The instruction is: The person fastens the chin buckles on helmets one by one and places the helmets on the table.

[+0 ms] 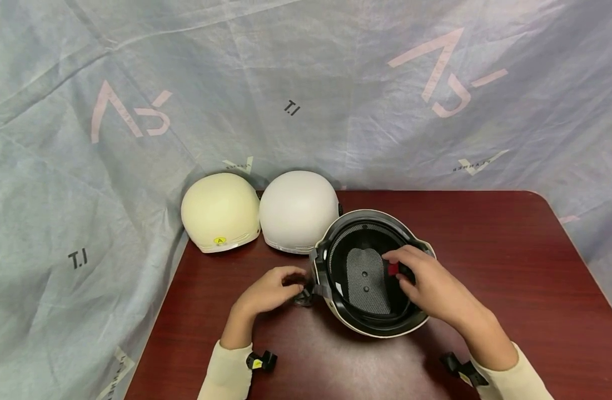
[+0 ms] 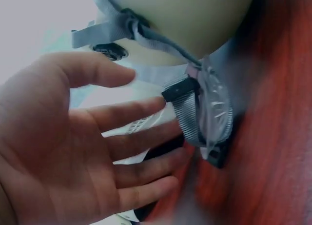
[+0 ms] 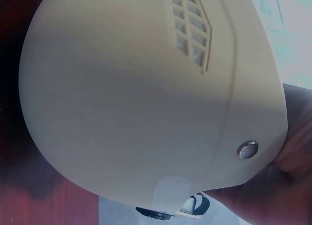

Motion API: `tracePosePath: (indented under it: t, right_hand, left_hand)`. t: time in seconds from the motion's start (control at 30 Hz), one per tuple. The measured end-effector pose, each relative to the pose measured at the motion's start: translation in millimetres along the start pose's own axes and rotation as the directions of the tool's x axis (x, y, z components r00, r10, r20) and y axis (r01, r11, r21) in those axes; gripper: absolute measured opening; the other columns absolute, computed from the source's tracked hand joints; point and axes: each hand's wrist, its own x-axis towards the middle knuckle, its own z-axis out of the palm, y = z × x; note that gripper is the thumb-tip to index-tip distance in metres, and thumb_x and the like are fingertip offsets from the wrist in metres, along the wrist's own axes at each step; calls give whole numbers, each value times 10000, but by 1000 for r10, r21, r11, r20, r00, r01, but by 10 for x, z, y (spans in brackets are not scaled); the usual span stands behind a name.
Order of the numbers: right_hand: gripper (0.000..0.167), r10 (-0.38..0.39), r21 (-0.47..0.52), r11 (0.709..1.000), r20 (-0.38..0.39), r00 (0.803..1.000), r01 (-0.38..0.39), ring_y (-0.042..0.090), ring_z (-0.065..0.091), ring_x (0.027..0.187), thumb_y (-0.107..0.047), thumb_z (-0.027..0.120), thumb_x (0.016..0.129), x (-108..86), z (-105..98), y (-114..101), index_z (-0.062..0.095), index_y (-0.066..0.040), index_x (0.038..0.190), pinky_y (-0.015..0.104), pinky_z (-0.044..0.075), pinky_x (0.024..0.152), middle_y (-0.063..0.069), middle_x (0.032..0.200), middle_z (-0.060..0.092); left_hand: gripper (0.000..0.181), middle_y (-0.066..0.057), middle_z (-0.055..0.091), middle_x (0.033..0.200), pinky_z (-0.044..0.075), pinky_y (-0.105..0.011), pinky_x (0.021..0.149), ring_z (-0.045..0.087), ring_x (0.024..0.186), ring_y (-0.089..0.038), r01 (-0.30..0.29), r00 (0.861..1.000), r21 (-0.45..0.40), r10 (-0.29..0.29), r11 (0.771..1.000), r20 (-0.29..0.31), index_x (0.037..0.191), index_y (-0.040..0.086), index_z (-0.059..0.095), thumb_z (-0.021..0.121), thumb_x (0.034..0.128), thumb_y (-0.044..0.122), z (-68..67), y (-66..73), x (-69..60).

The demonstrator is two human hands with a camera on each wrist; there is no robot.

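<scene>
A cream helmet (image 1: pixel 381 334) lies upside down on the table, its black lining and grey mesh pad (image 1: pixel 368 280) facing up. My right hand (image 1: pixel 426 280) reaches over its right rim, fingers and thumb curled about a red tab (image 1: pixel 393 269) of a chin strap. In the right wrist view the helmet shell (image 3: pixel 126 112) covers most of that hand. My left hand (image 1: pixel 273 289) is beside the helmet's left side, fingers extended. The left wrist view shows its fingertips near a grey chin strap (image 2: pixel 187 120) with a black buckle and clear plastic; contact is unclear.
Two more helmets stand at the back left: a pale yellow one (image 1: pixel 220 211) with a yellow sticker, and a white one (image 1: pixel 299 208) close behind the upturned helmet. The dark red table (image 1: pixel 511 266) meets a grey printed cloth (image 1: pixel 306 83) at the back and left.
</scene>
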Motion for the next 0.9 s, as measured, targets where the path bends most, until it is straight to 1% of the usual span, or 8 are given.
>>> tracePosePath:
  t: [0.13, 0.23, 0.33, 0.4, 0.47, 0.6, 0.77, 0.9]
  right_hand:
    - [532, -7, 2, 1000, -36, 999, 7, 160, 655, 1054, 153, 726, 821, 0, 7, 3, 692, -88, 1295, 380, 556, 855, 23, 1183, 689]
    - [537, 1, 6, 1000, -39, 999, -1, 174, 653, 1089, 150, 724, 826, -2, 15, 7, 698, -120, 1289, 378, 549, 869, 17, 1220, 683]
    - [514, 3, 16, 1000, -52, 999, -3, 172, 648, 1078, 142, 720, 837, -15, 27, 16, 700, -112, 1283, 325, 528, 880, 14, 1211, 685]
    - [509, 26, 23, 999, -53, 998, -25, 179, 645, 1078, 120, 705, 870, -24, 32, 19, 674, -90, 1332, 337, 519, 888, 33, 1204, 687]
    - [517, 59, 28, 998, -50, 997, -57, 191, 637, 1073, 85, 686, 912, -38, 34, 19, 630, -70, 1403, 348, 506, 889, 49, 1194, 686]
    - [521, 109, 28, 994, -52, 993, -108, 207, 626, 1078, 41, 621, 982, -43, 37, 17, 556, -58, 1489, 388, 486, 896, 61, 1176, 686]
    - [482, 90, 42, 995, -91, 992, -86, 147, 639, 1010, 69, 572, 998, -30, 47, 24, 583, -65, 1460, 308, 493, 880, 31, 1129, 703]
    - [421, 83, 62, 995, -109, 991, -77, 92, 625, 965, 40, 580, 1027, -27, 40, 28, 611, -79, 1430, 229, 481, 861, 26, 1094, 715]
  left_hand:
    - [445, -135, 710, 1321, 507, -510, 1111, 638, 1289, -283, -10, 1000, 113, 13, 994, -24, 1325, 17, 700, 728, 954, 262, 57, -34, -7]
    - [412, -104, 732, 1232, 507, -480, 1077, 637, 1222, -263, -14, 998, 184, 24, 983, -53, 1234, 28, 757, 772, 920, 294, 89, -35, 3]
    - [322, -57, 779, 1105, 535, -453, 1020, 661, 1138, -234, -41, 998, 210, 51, 977, -43, 1116, 54, 810, 791, 895, 288, 103, -24, 25]
    - [259, -28, 798, 1052, 560, -411, 974, 684, 1078, -191, -43, 999, 206, 49, 978, -24, 1059, 80, 828, 792, 897, 279, 109, -17, 36]
    - [197, 16, 795, 963, 579, -350, 871, 685, 952, -129, -37, 999, 197, 37, 980, 1, 1000, 108, 836, 783, 916, 278, 117, -14, 42]
    - [127, 70, 725, 827, 506, -236, 720, 584, 778, -58, -10, 1000, 174, 8, 985, 12, 904, 167, 823, 758, 945, 268, 125, -20, 44]
    - [98, 27, 695, 923, 486, -229, 732, 579, 832, -83, 9, 998, 115, -2, 993, -61, 975, 151, 799, 729, 940, 211, 114, -45, 14]
    - [107, 4, 659, 856, 463, -227, 654, 559, 739, -93, 48, 993, 35, -44, 998, -107, 1008, 136, 771, 685, 958, 175, 83, -44, -6]
